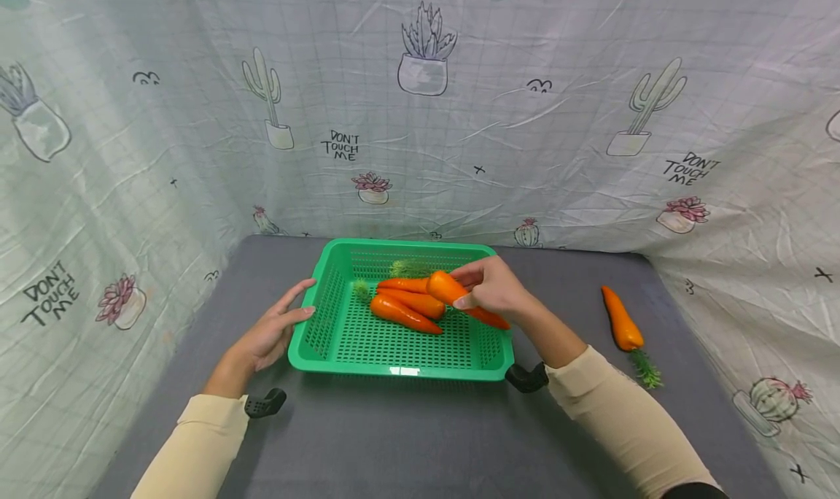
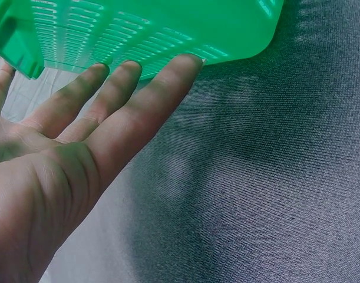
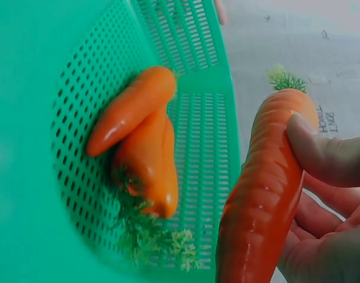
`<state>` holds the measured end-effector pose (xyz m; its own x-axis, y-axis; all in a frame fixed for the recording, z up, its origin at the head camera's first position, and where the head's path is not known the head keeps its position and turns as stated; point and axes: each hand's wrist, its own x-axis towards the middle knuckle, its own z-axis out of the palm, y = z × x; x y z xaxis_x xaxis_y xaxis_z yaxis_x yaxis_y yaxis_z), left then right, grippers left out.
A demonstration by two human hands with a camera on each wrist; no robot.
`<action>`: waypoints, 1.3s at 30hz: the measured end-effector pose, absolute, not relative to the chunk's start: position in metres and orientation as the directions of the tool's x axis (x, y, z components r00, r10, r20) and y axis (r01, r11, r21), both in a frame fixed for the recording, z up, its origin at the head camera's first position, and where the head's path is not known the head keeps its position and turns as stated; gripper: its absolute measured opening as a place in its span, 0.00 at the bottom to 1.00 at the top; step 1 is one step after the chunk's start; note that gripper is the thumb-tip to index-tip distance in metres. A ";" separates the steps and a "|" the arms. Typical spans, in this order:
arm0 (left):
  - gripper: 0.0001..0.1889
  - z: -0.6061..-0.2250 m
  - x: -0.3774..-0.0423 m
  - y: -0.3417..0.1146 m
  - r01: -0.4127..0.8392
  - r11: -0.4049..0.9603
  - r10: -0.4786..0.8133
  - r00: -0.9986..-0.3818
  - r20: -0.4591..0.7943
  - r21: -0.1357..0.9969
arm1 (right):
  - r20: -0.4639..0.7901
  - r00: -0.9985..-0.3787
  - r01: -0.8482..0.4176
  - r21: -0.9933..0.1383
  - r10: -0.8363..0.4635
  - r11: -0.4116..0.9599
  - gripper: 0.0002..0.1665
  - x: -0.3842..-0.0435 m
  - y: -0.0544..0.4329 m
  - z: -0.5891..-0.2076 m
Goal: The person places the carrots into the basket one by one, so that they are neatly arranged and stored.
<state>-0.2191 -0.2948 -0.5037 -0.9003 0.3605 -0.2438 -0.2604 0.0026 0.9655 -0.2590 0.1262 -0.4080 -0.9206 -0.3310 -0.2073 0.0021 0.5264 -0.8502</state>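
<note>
A green plastic basket (image 1: 400, 373) with slotted sides stands on the dark grey table. Three orange carrots (image 1: 405, 314) with green feathery tops lie together inside it. My right hand (image 1: 494, 287) grips another carrot (image 3: 259, 194) above the basket's right part, thumb on one side and fingers on the other. That carrot slants, its thick end to the upper left in the head view. My left hand (image 1: 270, 333) is at the basket's left side; in the left wrist view its straight fingers (image 2: 147, 109) reach against the slotted outer wall.
One more carrot (image 1: 623, 320) with a green top lies on the table (image 1: 407, 441) to the right of the basket. A pale cloth (image 1: 472, 134) printed with cactus drawings hangs behind the table and at both sides.
</note>
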 end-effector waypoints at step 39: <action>0.36 -0.502 -0.216 -0.294 -0.243 0.033 0.348 -0.907 -0.239 0.970 | -0.322 -0.831 0.059 -0.863 -0.455 0.502 0.30 -0.276 0.065 -0.418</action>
<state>-0.2162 -0.2942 -0.5020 -0.9067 0.3477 -0.2386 -0.2426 0.0328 0.9696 -0.2756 0.0646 -0.4180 -0.8306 -0.4546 -0.3217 0.0594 0.5020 -0.8628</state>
